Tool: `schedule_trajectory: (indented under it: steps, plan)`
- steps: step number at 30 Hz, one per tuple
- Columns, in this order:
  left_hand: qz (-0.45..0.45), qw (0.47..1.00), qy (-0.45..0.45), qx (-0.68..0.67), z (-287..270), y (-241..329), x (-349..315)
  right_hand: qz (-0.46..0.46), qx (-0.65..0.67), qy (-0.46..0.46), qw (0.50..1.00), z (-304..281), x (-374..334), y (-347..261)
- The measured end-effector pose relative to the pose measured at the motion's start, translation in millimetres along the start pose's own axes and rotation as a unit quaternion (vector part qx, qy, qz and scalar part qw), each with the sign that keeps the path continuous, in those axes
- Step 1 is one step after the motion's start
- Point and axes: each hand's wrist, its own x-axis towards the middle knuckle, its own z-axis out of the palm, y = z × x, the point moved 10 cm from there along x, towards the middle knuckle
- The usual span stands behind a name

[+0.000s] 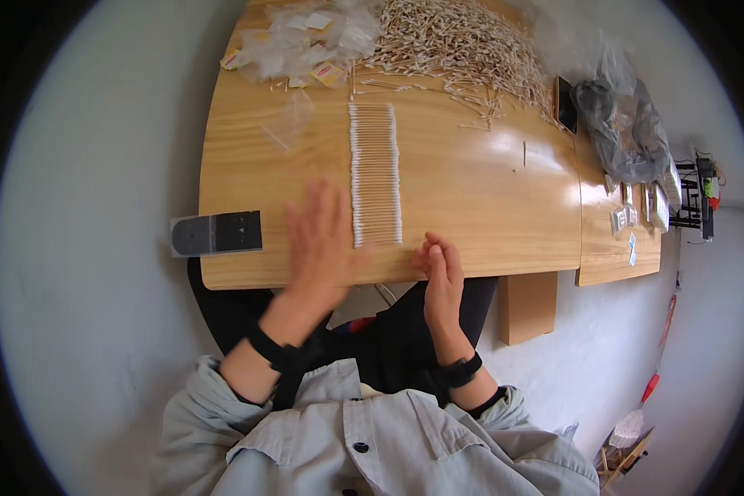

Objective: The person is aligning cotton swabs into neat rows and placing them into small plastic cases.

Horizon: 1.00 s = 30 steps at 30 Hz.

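A ladder-like row of cotton swabs [375,178] lies side by side on the wooden table, their white tips lined up along both sides. Just left of the row's near end, my left hand [318,240] is over the table with its fingers stretched and spread, smeared by motion; nothing shows in it. My right hand [443,277] is at the table's front edge, right of the row, its fingers curled together with the thumb against them. Whatever it may hold is hidden. At the far side a large heap of loose cotton swabs [455,41] is piled.
Crumpled clear plastic bags [298,41] lie at the far left, with a small clear bag [289,120] nearer. A black, clear-edged flat packet [217,233] overhangs the left edge. To the right are a phone [565,105], a grey plastic bag [624,124] and small packs [626,218].
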Motion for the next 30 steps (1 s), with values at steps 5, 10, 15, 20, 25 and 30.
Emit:
schedule_trajectory:
  steps: [5, 10, 15, 20, 25, 30]
  plan:
    - [-0.013, 0.998, -0.049, -0.040, 35.2, 33.8, -10.8, -0.189, -0.246, -0.011, 0.951, 20.8, 13.9, -33.3]
    - [-0.030, 0.996, -0.071, -0.042, 54.1, 30.0, -12.7, -0.186, -0.254, -0.035, 0.948, 30.4, 22.7, -32.5]
    - [-0.030, 0.997, -0.062, 0.026, 60.0, 27.9, -13.7, -0.200, -0.297, -0.048, 0.932, 42.6, 29.2, -40.9]
    - [-0.029, 0.998, -0.057, 0.021, 59.9, 28.9, -14.2, -0.208, -0.360, -0.054, 0.908, 50.8, 32.2, -39.7]
    - [-0.035, 0.997, -0.068, 0.032, 58.4, 29.2, -12.1, -0.212, -0.363, -0.056, 0.906, 52.3, 30.5, -41.8]
    - [-0.025, 0.996, -0.071, 0.046, 59.5, 29.6, -14.0, -0.238, -0.377, -0.053, 0.894, 53.9, 28.0, -43.4]
